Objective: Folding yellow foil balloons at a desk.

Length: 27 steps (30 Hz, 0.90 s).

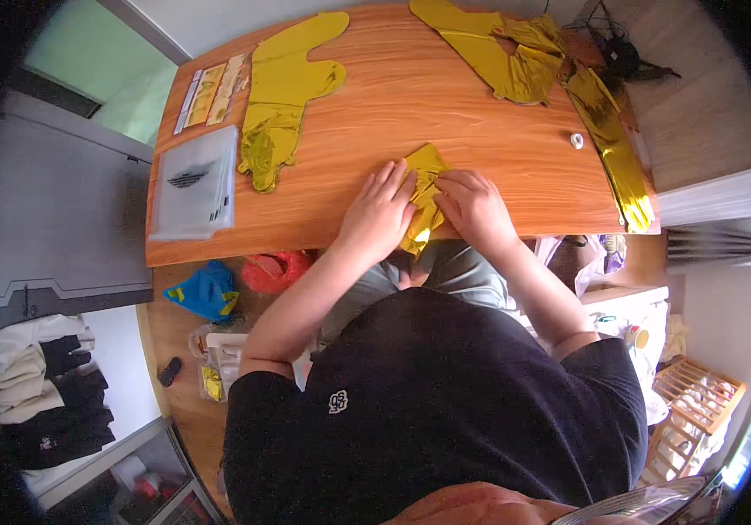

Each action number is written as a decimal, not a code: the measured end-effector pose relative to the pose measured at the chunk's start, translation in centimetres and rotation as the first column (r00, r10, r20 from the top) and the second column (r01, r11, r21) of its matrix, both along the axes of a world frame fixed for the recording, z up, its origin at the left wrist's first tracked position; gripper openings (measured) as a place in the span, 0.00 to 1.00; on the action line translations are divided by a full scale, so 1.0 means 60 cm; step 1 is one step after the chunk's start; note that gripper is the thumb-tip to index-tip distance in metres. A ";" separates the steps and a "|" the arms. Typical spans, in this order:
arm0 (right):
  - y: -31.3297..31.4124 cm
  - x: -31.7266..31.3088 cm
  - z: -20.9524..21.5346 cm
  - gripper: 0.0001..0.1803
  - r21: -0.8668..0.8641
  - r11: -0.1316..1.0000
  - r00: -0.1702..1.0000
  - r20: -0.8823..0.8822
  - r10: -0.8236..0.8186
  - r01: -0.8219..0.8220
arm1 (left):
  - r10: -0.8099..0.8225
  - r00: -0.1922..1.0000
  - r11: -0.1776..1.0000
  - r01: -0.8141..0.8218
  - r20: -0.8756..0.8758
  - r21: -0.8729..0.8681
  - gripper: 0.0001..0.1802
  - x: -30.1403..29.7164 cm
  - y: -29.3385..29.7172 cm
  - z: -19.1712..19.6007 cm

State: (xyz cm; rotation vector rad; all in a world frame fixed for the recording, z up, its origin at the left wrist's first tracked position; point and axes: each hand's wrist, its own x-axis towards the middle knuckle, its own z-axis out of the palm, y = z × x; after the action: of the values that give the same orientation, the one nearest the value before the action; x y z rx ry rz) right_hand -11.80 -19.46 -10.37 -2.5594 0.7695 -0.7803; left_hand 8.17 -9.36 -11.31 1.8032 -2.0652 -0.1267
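A creased piece of gold foil [426, 166], apparently a flat foil balloon, lies at the near edge of the wooden table [375, 105], its lower end hanging slightly over that edge. My left hand [380, 210] rests on its left side, fingers stretched out and thumb against the foil. From the right, my right hand [478, 208] has its fingers bent and thumb drawn in, gripping the foil's right edge. Part of the foil is hidden beneath my fingers. Farther off at the left lies a larger flat gold foil balloon [283, 87], smooth above and crumpled below.
More gold foil [515, 66] spreads across the far right, with a long strip [607, 131] along the right edge. A small white roll [576, 140] sits nearby. Clear zip bags [192, 192] and a printed sheet [213, 92] lie left. A black item [622, 54] occupies the far corner.
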 end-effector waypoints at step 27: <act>-0.033 -0.037 0.012 0.33 -0.129 0.979 0.973 -0.190 0.132 -0.158 | -0.397 0.914 0.917 0.392 0.080 0.075 0.40 0.046 -0.077 -0.001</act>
State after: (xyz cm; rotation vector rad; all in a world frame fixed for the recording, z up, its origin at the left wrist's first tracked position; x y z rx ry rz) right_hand -14.04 -21.45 -9.64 -2.8083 0.5884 -0.5817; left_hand 10.93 -13.95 -11.38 1.4196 -2.4956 -0.2173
